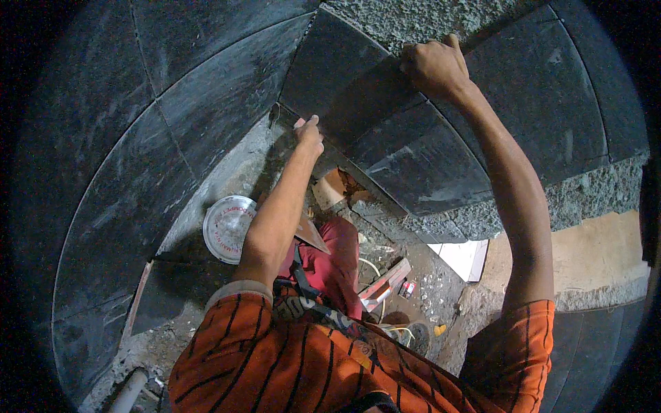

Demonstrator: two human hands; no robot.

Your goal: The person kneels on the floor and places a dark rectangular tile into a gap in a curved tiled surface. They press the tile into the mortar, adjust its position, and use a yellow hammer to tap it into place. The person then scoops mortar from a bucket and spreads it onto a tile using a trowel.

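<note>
Large dark grey tiles cover the walls to my left and ahead, with a tile low on the wall ahead. My right hand is closed at the upper edge of a dark tile, beside rough bare mortar. What its fingers hold, if anything, is hidden. Lower down, near the corner where the walls meet, my left hand is closed, and a small pinkish piece shows at its fingers. I cannot make out what kind of piece it is.
A round pale lid with red print lies left of my left arm. Rubble and broken pieces lie below the wall. A wooden piece, a small red pack, cables and a white tile are on the right. A grey pipe is lower left.
</note>
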